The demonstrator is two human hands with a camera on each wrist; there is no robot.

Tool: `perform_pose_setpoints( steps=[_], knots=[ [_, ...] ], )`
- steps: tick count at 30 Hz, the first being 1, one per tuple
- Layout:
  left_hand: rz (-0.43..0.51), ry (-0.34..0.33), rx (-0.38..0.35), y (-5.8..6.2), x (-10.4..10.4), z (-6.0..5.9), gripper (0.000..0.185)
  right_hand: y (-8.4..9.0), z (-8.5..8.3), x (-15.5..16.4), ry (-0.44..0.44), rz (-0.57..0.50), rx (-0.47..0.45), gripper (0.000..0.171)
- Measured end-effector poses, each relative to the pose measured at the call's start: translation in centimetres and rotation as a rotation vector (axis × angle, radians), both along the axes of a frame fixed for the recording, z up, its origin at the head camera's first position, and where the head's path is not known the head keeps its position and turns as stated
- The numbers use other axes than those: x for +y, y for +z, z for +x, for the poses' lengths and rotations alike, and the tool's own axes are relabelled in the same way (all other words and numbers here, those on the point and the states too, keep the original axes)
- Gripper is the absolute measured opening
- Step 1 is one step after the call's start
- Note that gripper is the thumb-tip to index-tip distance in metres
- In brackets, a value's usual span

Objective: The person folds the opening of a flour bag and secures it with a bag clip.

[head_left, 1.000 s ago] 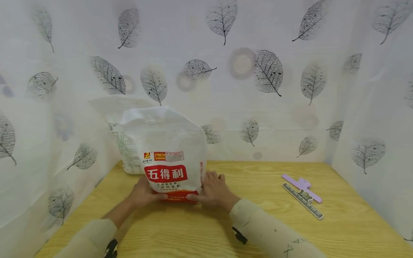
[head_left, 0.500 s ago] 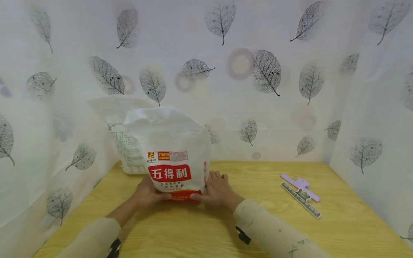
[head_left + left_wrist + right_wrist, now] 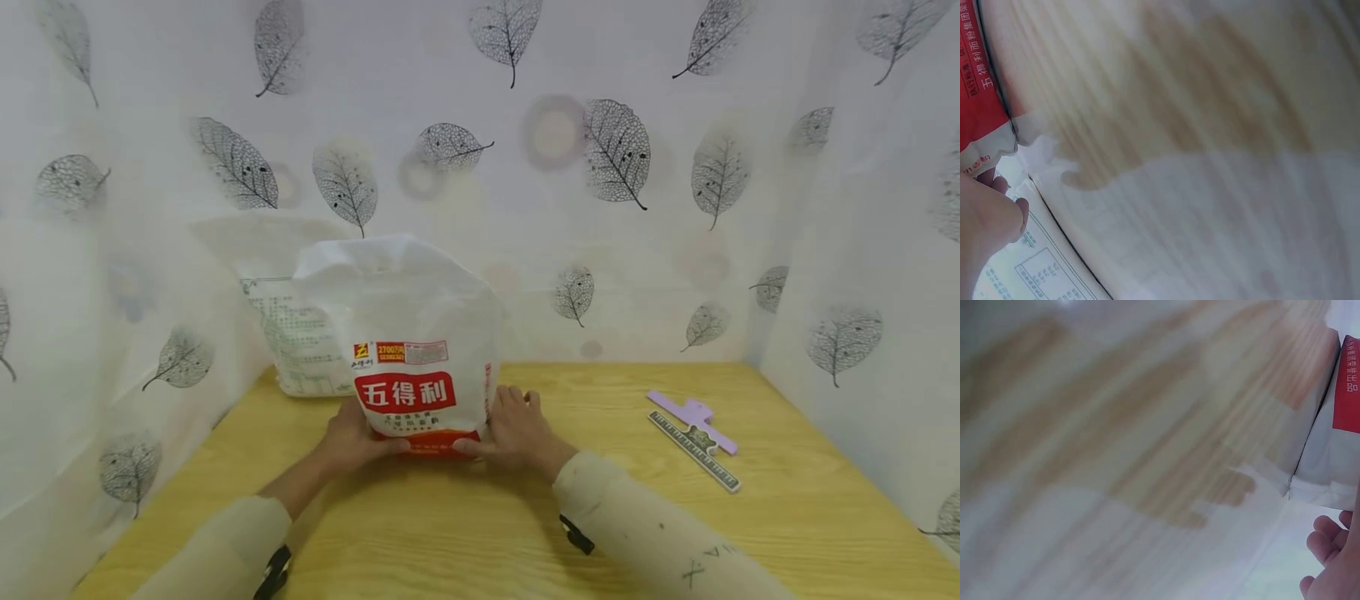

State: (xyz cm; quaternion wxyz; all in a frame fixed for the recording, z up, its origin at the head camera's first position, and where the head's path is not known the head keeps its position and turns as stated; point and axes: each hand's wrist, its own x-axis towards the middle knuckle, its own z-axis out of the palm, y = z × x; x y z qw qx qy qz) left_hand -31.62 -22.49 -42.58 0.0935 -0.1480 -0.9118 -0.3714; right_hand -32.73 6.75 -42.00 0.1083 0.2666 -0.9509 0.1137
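Observation:
A white flour bag [image 3: 420, 300] with a red label stands upright on the table, its top folded over, in the head view. My left hand [image 3: 356, 440] holds its lower left corner, thumb across the front and fingers at the side. At the lower right corner my right hand [image 3: 521, 429] holds it likewise, thumb on the red band and fingers curled by the side. The left wrist view shows the bag's red lower part [image 3: 982, 81] just above the left hand [image 3: 988, 219]. In the right wrist view, the right hand's fingers [image 3: 1329, 537] sit below the bag's edge.
Behind and left of the held bag stands a second white bag [image 3: 296, 333] with green print. A purple clip [image 3: 693, 417] and a dark-and-white patterned clip [image 3: 693, 450] lie on the right of the wooden table [image 3: 450, 533]. Leaf-patterned curtain [image 3: 540, 208] surrounds the back and sides.
Both hands have shifted the flour bag a little to the right along the table, keeping their hold on its lower corners. The second bag and the clips stay in place as the view shifts slightly.

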Motion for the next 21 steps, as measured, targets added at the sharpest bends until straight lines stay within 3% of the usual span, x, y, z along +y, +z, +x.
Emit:
perform_pose_setpoints(
  steps=[7,17,21],
  knots=[
    [0.006,-0.014,0.002,0.0,0.8,-0.2,0.087,0.0,0.1,0.8,-0.025,0.051,0.025,0.092],
    [0.001,-0.026,0.022,0.0,1.4,-0.3,0.084,0.1,0.0,1.7,-0.013,0.043,0.032,0.091],
    [-0.028,0.000,0.019,-0.3,1.8,-0.4,0.083,-0.1,0.0,2.1,-0.018,0.052,0.052,0.091]
  ],
)
